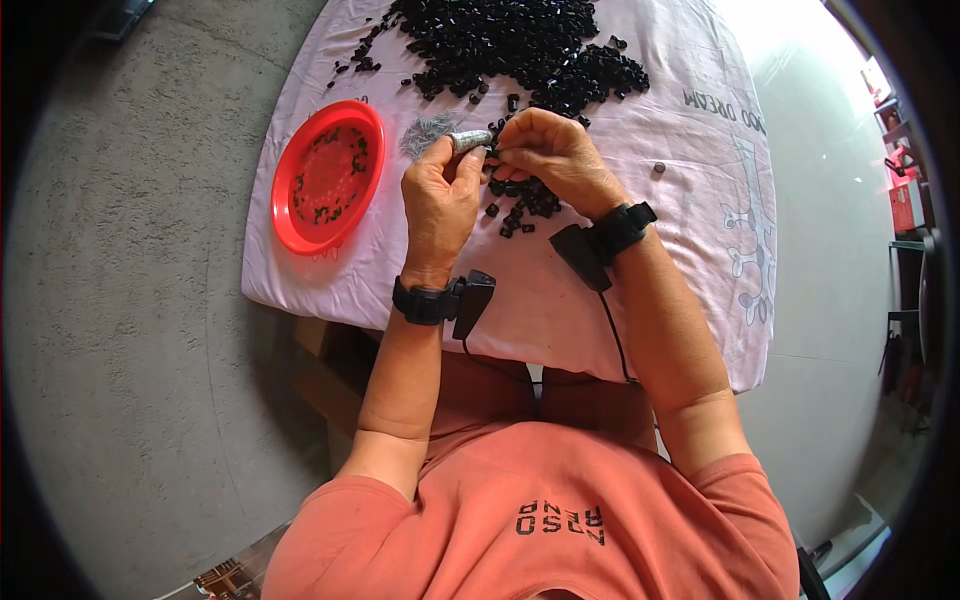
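My left hand (440, 195) grips a small grey metal piece (470, 139) between thumb and fingers, held above the cloth. My right hand (555, 155) meets it from the right, fingertips pinched on a small black part at the piece's tip. Below both hands lies a little cluster of black parts (522, 205). A large heap of the same black parts (510, 45) spreads across the far side of the pale pink cloth (680, 200). A small pile of thin grey metal bits (425, 130) sits just left of my left hand. Both wrists carry black bands with attached devices.
A red round plate (328, 175) with a few black parts stands on the cloth's left side. One stray black part (659, 168) lies to the right. The cloth-covered table stands on a grey concrete floor (130, 300). Red shelves and clutter (905, 190) are at the far right.
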`<state>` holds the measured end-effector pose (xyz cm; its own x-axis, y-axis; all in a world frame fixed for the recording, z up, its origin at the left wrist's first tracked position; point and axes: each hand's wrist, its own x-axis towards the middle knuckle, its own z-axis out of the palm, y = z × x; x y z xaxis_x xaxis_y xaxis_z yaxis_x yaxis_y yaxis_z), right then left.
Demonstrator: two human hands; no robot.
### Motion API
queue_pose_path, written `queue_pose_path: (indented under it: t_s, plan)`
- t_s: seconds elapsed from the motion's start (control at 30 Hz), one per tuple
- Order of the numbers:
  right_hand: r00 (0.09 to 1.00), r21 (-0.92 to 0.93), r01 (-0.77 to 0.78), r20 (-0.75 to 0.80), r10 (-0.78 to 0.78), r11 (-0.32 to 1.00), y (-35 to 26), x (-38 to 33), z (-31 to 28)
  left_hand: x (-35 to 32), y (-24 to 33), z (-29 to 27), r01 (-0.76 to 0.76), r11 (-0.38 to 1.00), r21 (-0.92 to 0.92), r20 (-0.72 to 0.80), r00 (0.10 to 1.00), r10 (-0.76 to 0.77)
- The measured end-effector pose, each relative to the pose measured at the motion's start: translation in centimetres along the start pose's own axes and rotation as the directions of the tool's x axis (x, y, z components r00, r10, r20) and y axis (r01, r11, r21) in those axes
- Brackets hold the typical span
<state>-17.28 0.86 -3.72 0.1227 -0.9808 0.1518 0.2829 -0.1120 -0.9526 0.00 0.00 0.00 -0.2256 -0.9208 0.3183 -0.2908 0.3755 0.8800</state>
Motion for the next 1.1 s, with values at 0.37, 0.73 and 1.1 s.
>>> queue_pose_path:
  t_s: [0.37, 0.73, 1.1]
  plan:
    - [1.000, 0.048, 0.004, 0.003, -0.004, 0.999, 0.0, 0.0, 0.4, 0.2, 0.1, 0.2, 0.006, 0.999, -0.031, -0.046, 0.999, -0.007]
    - [1.000, 0.079, 0.004, 0.002, -0.004, 0.997, 0.1, -0.1, 0.5, 0.1, 0.0, 0.1, 0.048, 0.996, -0.078, -0.034, 0.998, -0.051]
    - [0.999, 0.098, 0.044, -0.027, -0.042, 0.994, 0.6, 0.0, 0.7, 0.0, -0.1, 0.4, -0.012, 1.000, 0.012, -0.067, 0.998, 0.013]
